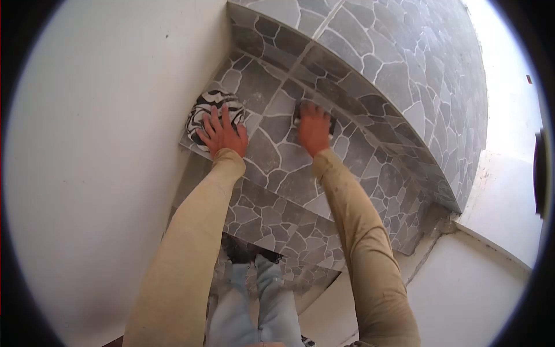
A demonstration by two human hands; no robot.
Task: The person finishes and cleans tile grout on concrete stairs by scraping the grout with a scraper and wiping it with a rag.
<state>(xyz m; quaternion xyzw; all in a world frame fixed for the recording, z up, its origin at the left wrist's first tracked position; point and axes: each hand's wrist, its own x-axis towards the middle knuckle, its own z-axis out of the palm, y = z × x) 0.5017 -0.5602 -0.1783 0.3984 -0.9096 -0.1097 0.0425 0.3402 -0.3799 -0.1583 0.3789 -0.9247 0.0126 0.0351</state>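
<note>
My left hand (222,134) lies with its fingers spread on a rounded black-and-white patterned bundle (199,110), which looks like cloth or a cushion. The bundle sits on a step's grey stone-patterned tile surface (260,141), against the wall. Farther right, my right hand (314,128) is closed over a small dark block (332,124) pressed to the same tiles. Only the block's edges show around the fingers, so its exact kind is hidden.
A curved, tiled riser (347,87) rises beyond my hands to a higher tiled surface (416,63). The white wall (104,144) borders the left side. My legs (254,306) stand below on lower steps, by a tiled riser (272,214).
</note>
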